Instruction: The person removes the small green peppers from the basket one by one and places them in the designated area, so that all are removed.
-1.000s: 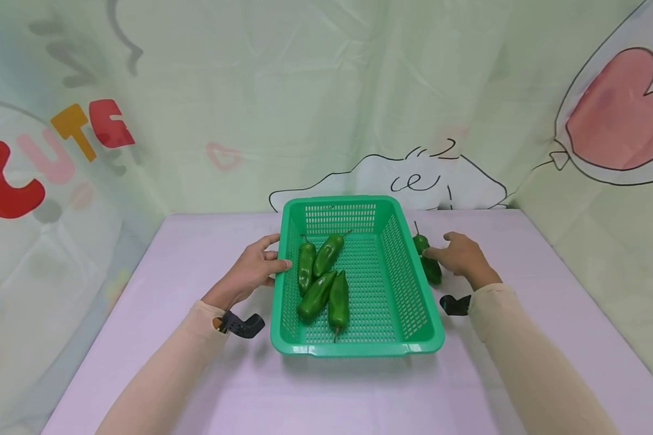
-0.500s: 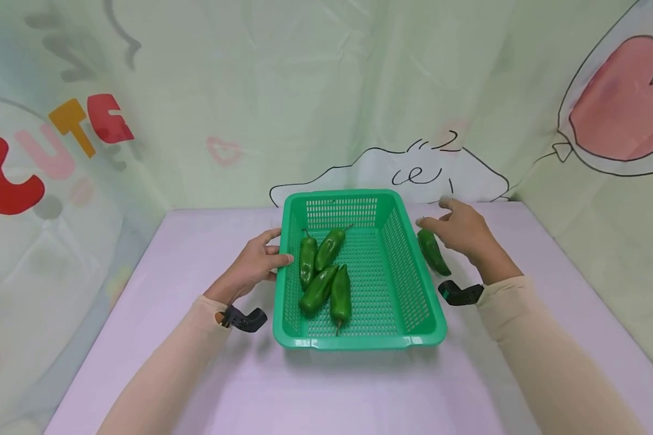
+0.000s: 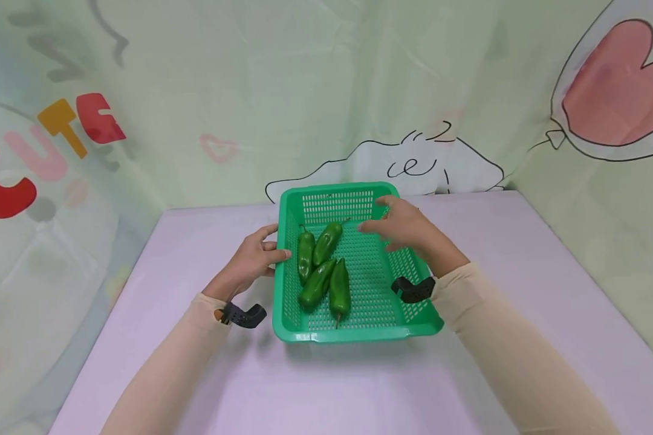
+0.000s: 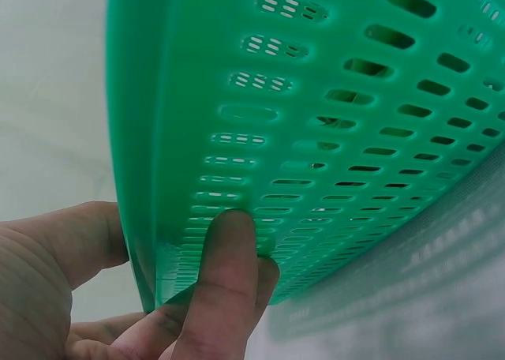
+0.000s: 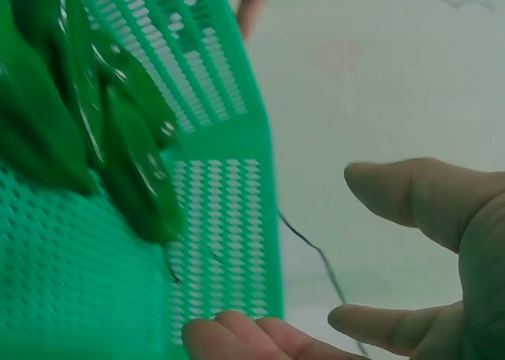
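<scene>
Several green peppers [image 3: 340, 290] lie in the left half of a green basket [image 3: 354, 333]. My left hand [image 3: 250, 260] grips the basket's left rim, its fingers pressed on the slotted outer wall [image 4: 316, 131] in the left wrist view. Over the right part of the basket is my right hand [image 3: 408, 229], fingers spread and apart from the peppers. The right wrist view shows nothing between the thumb and fingers of that hand [image 5: 481, 234], with peppers [image 5: 138, 170] at the left. The right forearm and hand hide part of the right wall.
The basket stands on a pale purple table [image 3: 348, 386]. Printed cloth [image 3: 305, 90] hangs behind it and at both sides. A thin dark tip [image 3: 418, 208] shows just behind my right hand; what it belongs to is hidden.
My right hand has moved left from beside the basket to over it. The pepper seen right of the basket before is now out of sight. My left hand keeps its grip.
</scene>
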A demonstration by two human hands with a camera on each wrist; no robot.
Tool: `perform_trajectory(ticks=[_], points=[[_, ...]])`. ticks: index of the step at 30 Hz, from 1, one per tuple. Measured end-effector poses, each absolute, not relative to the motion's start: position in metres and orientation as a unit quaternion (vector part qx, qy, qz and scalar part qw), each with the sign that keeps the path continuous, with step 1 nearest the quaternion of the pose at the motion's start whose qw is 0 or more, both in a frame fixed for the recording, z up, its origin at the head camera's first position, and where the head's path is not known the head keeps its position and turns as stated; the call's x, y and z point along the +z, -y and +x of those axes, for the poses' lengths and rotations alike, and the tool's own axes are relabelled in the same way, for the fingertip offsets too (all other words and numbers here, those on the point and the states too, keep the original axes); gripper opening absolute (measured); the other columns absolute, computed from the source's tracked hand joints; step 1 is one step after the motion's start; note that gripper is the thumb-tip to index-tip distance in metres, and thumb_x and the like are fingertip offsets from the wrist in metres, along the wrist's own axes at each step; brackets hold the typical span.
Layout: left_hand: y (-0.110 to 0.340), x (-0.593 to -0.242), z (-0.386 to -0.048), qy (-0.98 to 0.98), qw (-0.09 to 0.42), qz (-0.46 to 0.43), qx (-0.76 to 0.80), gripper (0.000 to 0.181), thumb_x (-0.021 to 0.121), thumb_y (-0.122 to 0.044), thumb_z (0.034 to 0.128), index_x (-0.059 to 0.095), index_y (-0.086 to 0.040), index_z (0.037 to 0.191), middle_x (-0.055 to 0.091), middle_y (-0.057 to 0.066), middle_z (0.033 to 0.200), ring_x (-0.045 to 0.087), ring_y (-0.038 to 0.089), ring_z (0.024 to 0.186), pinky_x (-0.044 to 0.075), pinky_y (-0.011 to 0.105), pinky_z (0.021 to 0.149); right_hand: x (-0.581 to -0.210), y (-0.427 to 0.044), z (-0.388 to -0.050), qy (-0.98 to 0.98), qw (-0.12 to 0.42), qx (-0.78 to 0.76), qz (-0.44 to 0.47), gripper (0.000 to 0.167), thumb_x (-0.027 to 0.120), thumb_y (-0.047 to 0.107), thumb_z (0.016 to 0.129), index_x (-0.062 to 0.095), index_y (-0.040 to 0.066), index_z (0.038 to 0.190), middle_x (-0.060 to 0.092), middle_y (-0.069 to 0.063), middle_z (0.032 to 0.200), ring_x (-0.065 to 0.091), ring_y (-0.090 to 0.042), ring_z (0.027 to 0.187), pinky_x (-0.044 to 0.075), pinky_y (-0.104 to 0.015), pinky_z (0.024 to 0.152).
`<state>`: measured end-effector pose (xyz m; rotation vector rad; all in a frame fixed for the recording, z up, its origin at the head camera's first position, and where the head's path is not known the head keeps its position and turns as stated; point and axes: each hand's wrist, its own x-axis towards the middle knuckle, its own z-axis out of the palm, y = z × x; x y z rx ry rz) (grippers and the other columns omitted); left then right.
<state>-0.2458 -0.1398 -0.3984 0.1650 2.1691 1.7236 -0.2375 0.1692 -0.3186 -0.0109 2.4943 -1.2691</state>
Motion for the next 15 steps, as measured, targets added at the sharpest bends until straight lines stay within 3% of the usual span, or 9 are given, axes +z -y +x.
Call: perform_trajectory(ticks=[5,15], points=[[0.139,-0.398,-0.246,-0.772,0.181,0.059,0.607,0.078,0.066,-0.005,0.1009,0.023,-0.01,0.166,0.065,0.026,0.136,0.074,0.037,0.108,0.065,0.043,0.08,-0.339,-0.154,-0.241,-0.859,0.217,-0.464,-0.004,0.086,0.07,0.027,0.1,0.019,0.003,0.165,0.045,-0.032,0.149,0.058,-0.048,0.128,0.062,-0.051,0.092],[0.14,-0.398,-0.246,-0.77,0.184,0.059,0.608,0.079,0.067,-0.005,0.1004,0.023,-0.011,0.166,0.065,0.026,0.137,0.075,0.032,0.104,0.066,0.043,0.08,-0.368,-0.135,-0.236,-0.845,0.271,-0.46,0.015,0.088,0.072,0.026,0.098,0.019,0.0,0.164,0.037,-0.031,0.157,0.061,-0.048,0.125,0.063,-0.052,0.088]])
